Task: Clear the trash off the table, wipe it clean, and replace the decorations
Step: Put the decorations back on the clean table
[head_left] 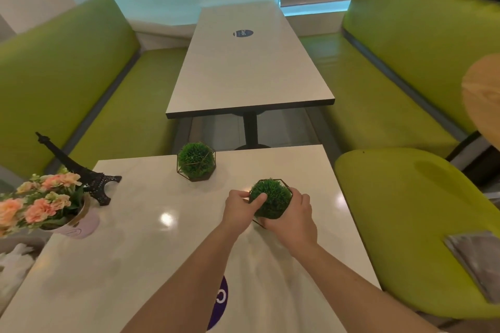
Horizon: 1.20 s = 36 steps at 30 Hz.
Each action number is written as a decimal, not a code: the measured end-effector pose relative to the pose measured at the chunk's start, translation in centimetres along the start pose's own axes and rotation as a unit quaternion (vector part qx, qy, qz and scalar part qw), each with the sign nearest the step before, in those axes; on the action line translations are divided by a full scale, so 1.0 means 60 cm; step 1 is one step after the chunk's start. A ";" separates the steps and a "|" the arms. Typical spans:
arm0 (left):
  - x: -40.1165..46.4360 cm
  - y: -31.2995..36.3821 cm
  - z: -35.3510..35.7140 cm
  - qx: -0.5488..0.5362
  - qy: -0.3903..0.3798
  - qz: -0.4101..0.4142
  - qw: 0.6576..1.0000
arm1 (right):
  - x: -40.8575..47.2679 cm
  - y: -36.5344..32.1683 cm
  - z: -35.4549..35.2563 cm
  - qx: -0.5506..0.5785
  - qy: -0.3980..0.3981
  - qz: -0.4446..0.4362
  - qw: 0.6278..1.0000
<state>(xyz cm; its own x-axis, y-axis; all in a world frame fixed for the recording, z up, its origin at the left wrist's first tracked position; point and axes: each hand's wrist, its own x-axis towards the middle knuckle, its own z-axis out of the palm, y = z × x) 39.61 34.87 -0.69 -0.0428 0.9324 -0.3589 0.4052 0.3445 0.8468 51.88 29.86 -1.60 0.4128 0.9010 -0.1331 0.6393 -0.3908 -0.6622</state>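
Head view: white table [151, 251], near edge. Grass ball in wire frame [271, 199] sits right of centre, gripped from both sides: left hand [241, 207] with thumb pressed into the grass, right hand [293, 216] with fingers curled round its base. Second grass ball [196, 161] stands at the far edge. Black tower model [81, 170] and pink flower pot [46, 205] stand at the left edge. Folded grey cloth [476, 259] lies on the green seat [405, 213].
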 end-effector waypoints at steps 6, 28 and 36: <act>0.053 0.005 -0.061 -0.003 0.002 0.063 0.998 | 0.041 -0.055 0.035 0.012 0.020 -0.004 1.000; 0.239 -0.004 -0.216 0.242 0.143 -0.025 0.959 | 0.189 -0.154 0.130 -0.006 0.039 -0.008 0.999; 0.258 -0.002 -0.226 0.207 0.116 -0.049 0.970 | 0.198 -0.152 0.139 -0.045 0.050 -0.020 0.998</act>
<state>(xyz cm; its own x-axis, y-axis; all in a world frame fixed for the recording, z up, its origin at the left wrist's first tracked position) 26.52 50.76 -1.00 -0.2845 0.9134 -0.2911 0.7192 0.4041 0.5652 45.54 45.70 -3.28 0.4462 0.8944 -0.0306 0.7099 -0.3745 -0.5965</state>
